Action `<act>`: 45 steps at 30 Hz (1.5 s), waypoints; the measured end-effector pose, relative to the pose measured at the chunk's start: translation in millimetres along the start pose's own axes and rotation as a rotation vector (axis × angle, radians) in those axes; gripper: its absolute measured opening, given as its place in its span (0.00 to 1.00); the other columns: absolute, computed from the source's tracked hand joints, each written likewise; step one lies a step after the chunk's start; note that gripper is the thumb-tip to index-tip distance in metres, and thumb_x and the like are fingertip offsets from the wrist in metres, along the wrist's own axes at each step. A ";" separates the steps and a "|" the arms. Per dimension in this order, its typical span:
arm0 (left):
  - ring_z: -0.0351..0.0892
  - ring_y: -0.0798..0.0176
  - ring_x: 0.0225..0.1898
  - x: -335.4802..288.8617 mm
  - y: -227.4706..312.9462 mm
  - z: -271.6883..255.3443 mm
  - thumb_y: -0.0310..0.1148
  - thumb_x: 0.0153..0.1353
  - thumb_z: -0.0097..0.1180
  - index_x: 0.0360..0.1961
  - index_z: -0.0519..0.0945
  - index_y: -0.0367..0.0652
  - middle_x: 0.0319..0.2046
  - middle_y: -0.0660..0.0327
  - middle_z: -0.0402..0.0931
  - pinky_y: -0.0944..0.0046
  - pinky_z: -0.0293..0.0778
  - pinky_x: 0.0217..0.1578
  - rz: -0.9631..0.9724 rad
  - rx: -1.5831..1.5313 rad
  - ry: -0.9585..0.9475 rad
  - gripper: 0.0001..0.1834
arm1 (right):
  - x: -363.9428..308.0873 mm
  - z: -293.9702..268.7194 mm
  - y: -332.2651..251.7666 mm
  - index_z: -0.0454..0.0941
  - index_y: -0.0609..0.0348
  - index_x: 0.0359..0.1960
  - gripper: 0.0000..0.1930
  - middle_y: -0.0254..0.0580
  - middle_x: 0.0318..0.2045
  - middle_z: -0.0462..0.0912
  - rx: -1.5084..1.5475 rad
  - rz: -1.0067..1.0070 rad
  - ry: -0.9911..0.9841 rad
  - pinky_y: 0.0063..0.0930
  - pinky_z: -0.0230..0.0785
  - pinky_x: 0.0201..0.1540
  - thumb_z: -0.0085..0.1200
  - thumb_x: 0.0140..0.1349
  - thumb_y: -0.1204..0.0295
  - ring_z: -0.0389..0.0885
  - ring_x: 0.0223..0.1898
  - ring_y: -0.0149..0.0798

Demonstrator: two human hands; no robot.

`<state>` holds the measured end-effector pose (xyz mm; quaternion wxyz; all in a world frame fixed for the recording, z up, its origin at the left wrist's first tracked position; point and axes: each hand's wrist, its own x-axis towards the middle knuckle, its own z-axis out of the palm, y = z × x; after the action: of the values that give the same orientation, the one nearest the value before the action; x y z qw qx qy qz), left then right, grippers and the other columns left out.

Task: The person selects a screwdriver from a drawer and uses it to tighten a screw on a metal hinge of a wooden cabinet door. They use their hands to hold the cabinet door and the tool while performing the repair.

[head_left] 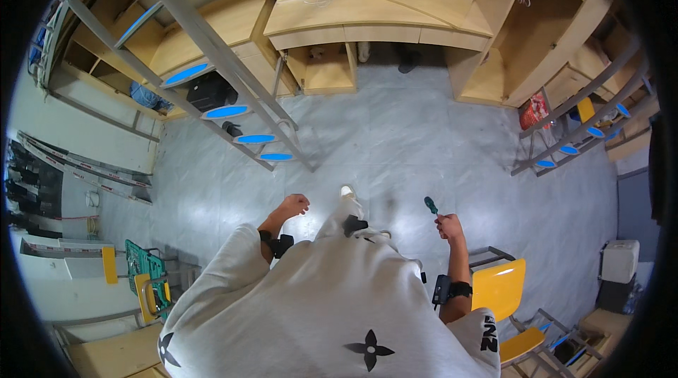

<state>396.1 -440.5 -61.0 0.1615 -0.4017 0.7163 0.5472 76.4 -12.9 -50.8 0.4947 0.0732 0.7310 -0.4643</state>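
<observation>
In my right hand (448, 226) is a screwdriver (431, 204) with a dark green handle. The fingers are closed around its thin shaft end, and the handle points forward, away from me. My left hand (294, 204) hangs over the grey floor with its fingers loosely curled inward, and nothing shows in it. Both hands are held out at my sides, apart from each other and from the furniture. Behind me at the left, an open green tool case (145, 272) rests beside a yellow chair (145, 298).
Wooden desks (374, 4) with books and a white cable line the far side. A metal ladder (226, 111) with blue treads rises at the left, another ladder (568, 150) at the right. A yellow chair (498, 286) stands close behind my right arm. A white box (619, 261) sits far right.
</observation>
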 end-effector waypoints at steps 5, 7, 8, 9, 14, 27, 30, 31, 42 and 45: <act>0.79 0.65 0.26 1.8 -21.2 0.9 0.35 0.57 0.49 0.36 0.78 0.39 0.28 0.59 0.79 0.68 0.74 0.24 0.015 0.058 -0.061 0.12 | -26.4 16.4 -5.4 0.74 0.67 0.28 0.07 0.33 0.10 0.66 0.267 0.111 -0.006 0.21 0.48 0.09 0.47 0.56 0.74 0.57 0.08 0.27; 0.79 0.65 0.25 2.7 -31.4 1.5 0.36 0.57 0.50 0.36 0.78 0.40 0.29 0.59 0.80 0.68 0.74 0.24 0.020 0.046 -0.093 0.12 | -21.2 18.9 -1.7 0.75 0.67 0.24 0.07 0.35 0.11 0.68 -0.111 0.072 0.071 0.22 0.51 0.09 0.47 0.54 0.75 0.61 0.08 0.28; 0.79 0.65 0.26 2.3 -35.5 1.9 0.37 0.55 0.51 0.36 0.79 0.40 0.29 0.59 0.80 0.67 0.74 0.24 -0.045 0.081 -0.115 0.13 | -20.4 23.1 -4.7 0.75 0.66 0.21 0.08 0.36 0.12 0.70 -0.250 0.026 0.079 0.23 0.53 0.10 0.47 0.54 0.75 0.64 0.09 0.28; 0.80 0.65 0.26 0.9 -39.8 2.5 0.37 0.54 0.52 0.36 0.79 0.41 0.29 0.60 0.80 0.67 0.73 0.24 -0.111 0.115 -0.135 0.13 | -19.4 25.8 -9.0 0.75 0.66 0.21 0.08 0.36 0.12 0.70 -0.249 0.026 0.080 0.23 0.53 0.10 0.47 0.54 0.75 0.64 0.09 0.28; 0.80 0.65 0.26 -8.8 -44.3 7.6 0.39 0.54 0.53 0.36 0.79 0.42 0.29 0.59 0.80 0.66 0.74 0.23 -0.186 0.102 -0.072 0.14 | -34.9 21.6 -41.4 0.73 0.65 0.26 0.10 0.34 0.13 0.67 -0.073 -0.155 -0.275 0.23 0.55 0.14 0.45 0.60 0.71 0.63 0.12 0.29; 0.82 0.69 0.25 -8.2 -64.0 35.2 0.31 0.56 0.43 0.26 0.78 0.40 0.25 0.62 0.80 0.70 0.74 0.18 0.007 0.118 -0.018 0.11 | 16.4 21.3 69.1 0.64 0.52 0.21 0.11 0.28 0.11 0.60 0.726 0.004 -0.199 0.23 0.52 0.15 0.40 0.63 0.70 0.57 0.12 0.30; 0.81 0.66 0.23 15.0 -74.2 54.5 0.34 0.58 0.43 0.25 0.79 0.42 0.26 0.61 0.80 0.64 0.74 0.19 -0.133 0.046 -0.077 0.13 | 2.3 10.3 61.9 0.63 0.51 0.19 0.13 0.28 0.11 0.59 0.753 -0.092 -0.179 0.22 0.51 0.15 0.40 0.63 0.70 0.57 0.12 0.29; 0.80 0.64 0.22 2.6 -124.5 36.6 0.37 0.59 0.44 0.26 0.80 0.44 0.26 0.61 0.80 0.62 0.73 0.20 -0.304 -0.073 -0.055 0.14 | -2.3 34.3 48.7 0.62 0.51 0.18 0.14 0.27 0.12 0.58 0.713 -0.219 -0.286 0.22 0.50 0.16 0.40 0.63 0.70 0.55 0.12 0.28; 0.78 0.59 0.41 13.1 69.5 37.9 0.44 0.61 0.46 0.43 0.75 0.42 0.42 0.56 0.77 0.61 0.73 0.40 -0.015 -0.641 0.016 0.18 | -67.2 26.9 -8.2 0.71 0.60 0.29 0.10 0.33 0.18 0.70 0.370 -0.436 -0.172 0.25 0.62 0.25 0.45 0.64 0.67 0.69 0.23 0.30; 0.70 0.55 0.52 33.4 177.7 55.8 0.53 0.64 0.36 0.51 0.69 0.42 0.50 0.53 0.71 0.57 0.64 0.51 0.200 -0.904 -0.256 0.27 | -82.3 60.4 -24.8 0.72 0.62 0.29 0.11 0.34 0.19 0.71 0.348 -0.757 -0.147 0.24 0.64 0.26 0.45 0.64 0.68 0.70 0.22 0.30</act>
<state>230.0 -388.9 13.4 0.0039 -0.2902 0.4160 0.8618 143.0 -43.1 24.5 0.3202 -0.1512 0.5798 -0.7338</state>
